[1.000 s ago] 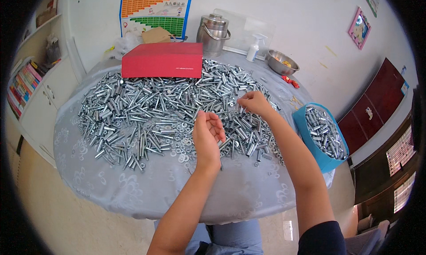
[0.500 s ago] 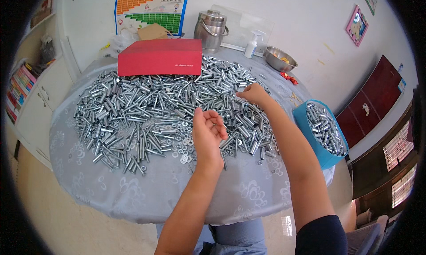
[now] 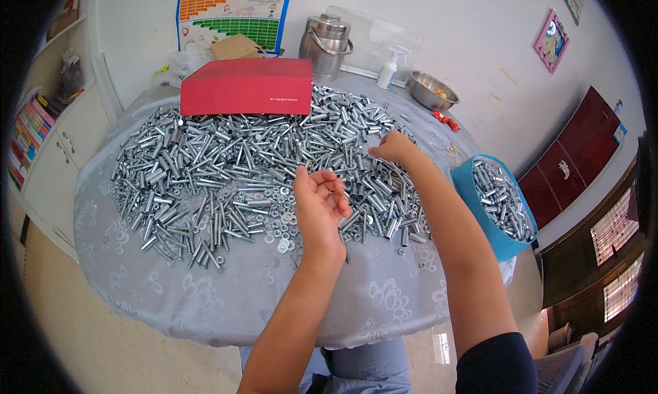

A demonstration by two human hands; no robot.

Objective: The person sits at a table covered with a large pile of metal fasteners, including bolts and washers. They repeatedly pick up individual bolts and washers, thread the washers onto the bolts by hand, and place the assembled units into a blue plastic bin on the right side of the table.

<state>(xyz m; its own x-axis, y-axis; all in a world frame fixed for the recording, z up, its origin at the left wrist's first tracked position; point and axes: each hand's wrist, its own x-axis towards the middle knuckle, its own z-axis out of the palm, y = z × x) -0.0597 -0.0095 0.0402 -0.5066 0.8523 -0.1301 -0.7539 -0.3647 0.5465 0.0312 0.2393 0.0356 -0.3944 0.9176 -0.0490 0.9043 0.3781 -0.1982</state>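
A wide heap of silvery metal bolts and sleeves (image 3: 233, 157) covers much of the table, with loose washers (image 3: 284, 233) along its near middle. Above this heap is my left hand (image 3: 319, 205), palm turned to the right, its fingers loosely curled and the thumb apart from them. I see nothing held in it. My right hand (image 3: 397, 149) reaches over the heap's far right part. Its thumb and fingers are pinched together low over the metal pieces, and whatever may be between the fingertips is hidden.
A red box (image 3: 247, 89) stands at the heap's back edge. At the right, a blue bin (image 3: 474, 198) holds many metal fasteners. Behind are a steel pot (image 3: 327, 48), a spray bottle (image 3: 388, 73) and a metal bowl (image 3: 433, 100). Grey patterned cloth (image 3: 226, 305) covers the table.
My right hand has shifted very slightly to the right, still pinched. My left hand has moved a touch to the left and keeps its loose curl.
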